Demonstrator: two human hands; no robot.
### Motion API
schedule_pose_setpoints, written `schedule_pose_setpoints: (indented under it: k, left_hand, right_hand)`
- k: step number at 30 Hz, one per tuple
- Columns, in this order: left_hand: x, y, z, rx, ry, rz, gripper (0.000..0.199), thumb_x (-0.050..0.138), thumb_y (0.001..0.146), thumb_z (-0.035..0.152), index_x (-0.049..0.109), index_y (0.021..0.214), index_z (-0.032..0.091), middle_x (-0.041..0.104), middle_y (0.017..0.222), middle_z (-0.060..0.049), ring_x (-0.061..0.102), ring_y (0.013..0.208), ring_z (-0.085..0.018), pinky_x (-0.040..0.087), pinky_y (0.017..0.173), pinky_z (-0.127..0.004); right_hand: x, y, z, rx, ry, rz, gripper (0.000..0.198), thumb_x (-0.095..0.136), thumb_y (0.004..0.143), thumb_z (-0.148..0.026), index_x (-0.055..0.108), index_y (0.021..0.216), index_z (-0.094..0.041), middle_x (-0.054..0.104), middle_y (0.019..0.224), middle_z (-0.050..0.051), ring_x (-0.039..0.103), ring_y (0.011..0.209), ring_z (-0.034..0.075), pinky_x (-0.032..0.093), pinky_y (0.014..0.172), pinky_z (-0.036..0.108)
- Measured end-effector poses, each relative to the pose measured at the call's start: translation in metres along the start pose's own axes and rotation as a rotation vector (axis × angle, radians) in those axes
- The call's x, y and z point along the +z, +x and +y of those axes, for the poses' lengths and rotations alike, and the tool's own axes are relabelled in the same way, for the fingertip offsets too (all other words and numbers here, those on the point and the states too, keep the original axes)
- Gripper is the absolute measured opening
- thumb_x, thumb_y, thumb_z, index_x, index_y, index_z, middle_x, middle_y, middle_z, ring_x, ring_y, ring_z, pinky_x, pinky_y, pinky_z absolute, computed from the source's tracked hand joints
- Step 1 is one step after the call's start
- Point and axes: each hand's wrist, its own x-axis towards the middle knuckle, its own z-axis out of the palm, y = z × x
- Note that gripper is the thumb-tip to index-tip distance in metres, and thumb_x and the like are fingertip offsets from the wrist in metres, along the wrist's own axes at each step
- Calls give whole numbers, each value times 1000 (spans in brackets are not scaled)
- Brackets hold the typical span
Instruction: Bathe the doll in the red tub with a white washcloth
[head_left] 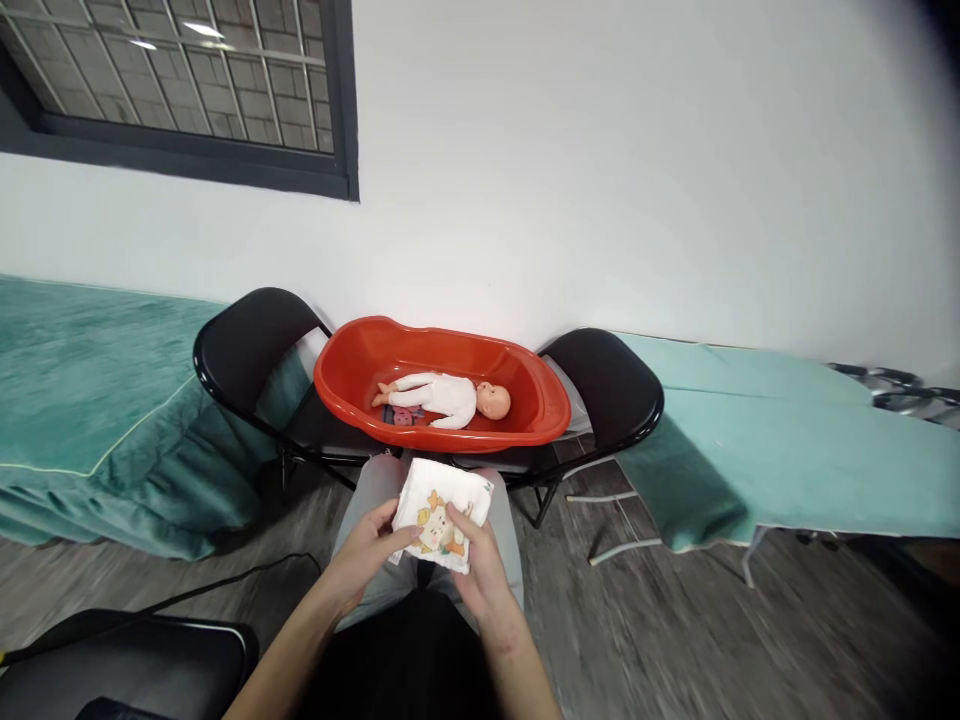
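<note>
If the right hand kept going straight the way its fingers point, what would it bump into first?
The right hand points up and away, over the folded cloth it holds. Beyond that, it would likely meet the near rim of the red tub holding the doll, though depth is hard to judge.

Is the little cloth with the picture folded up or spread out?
Folded. The cloth is a small, thick square held between the left hand and right hand, with layered edges showing.

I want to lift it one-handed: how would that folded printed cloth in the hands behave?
The folded cloth, held by the left hand and right hand, looks thin and soft, so it would probably droop. It seems light. Its layers may well fall open if gripped by one corner.
</note>
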Motion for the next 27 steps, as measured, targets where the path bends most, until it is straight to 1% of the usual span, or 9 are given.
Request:
schedule_pose_setpoints:
  k: [3, 6, 10, 12, 17, 22, 27]
  left_hand:
    - [-6, 0, 1, 15, 53, 50, 35, 80, 76, 42, 76, 100, 18, 75, 103, -7, 66, 98, -23, 51, 87, -30]
    - [-12, 0, 2, 31, 81, 80, 35, 80, 77, 43, 75, 102, 19, 74, 103, -6, 65, 94, -21, 50, 85, -28]
    - [-17, 1, 5, 160, 129, 255, 33, 81, 74, 42, 73, 96, 19, 72, 93, -3, 63, 87, -18, 49, 78, -25]
    - [-20, 0, 7, 208, 153, 303, 32, 81, 74, 42, 73, 95, 19, 71, 90, -3, 62, 85, -17, 49, 76, -25]
    - [-26, -1, 12, 212, 321, 222, 36, 79, 75, 40, 73, 104, 19, 73, 96, -6, 64, 87, -20, 49, 79, -28]
    - [-28, 0, 11, 251, 443, 242, 22, 73, 80, 41, 74, 83, 19, 73, 87, -5, 64, 83, -21, 48, 78, -29]
    - [-29, 1, 10, 271, 494, 234, 22, 67, 84, 40, 73, 82, 19, 71, 86, -4, 64, 84, -20, 48, 80, -28]
  right_hand:
    - [-2, 1, -1, -24, 6, 11, 62, 89, 65, -31, 67, 120, -16, 76, 112, 12, 74, 95, 31, 60, 81, 42]
    - [-3, 1, 0, -39, -16, 8, 65, 89, 65, -31, 65, 124, -17, 76, 112, 12, 74, 94, 32, 60, 81, 43]
    - [0, -2, 2, -34, -50, -21, 70, 90, 65, -32, 62, 128, -17, 75, 113, 13, 74, 92, 32, 61, 80, 42]
    - [1, -4, 1, -32, -66, -28, 73, 90, 65, -32, 61, 130, -17, 76, 112, 12, 75, 91, 31, 61, 79, 42]
    - [2, -7, 0, -44, -89, -30, 72, 90, 65, -33, 61, 129, -17, 76, 108, 12, 75, 88, 30, 61, 75, 40]
    - [1, -6, 1, -44, -97, -18, 71, 90, 64, -34, 62, 128, -17, 77, 107, 12, 75, 87, 30, 61, 74, 39]
    - [1, -5, 1, -40, -100, 9, 75, 92, 62, -34, 62, 129, -15, 77, 106, 12, 75, 85, 30, 61, 73, 39]
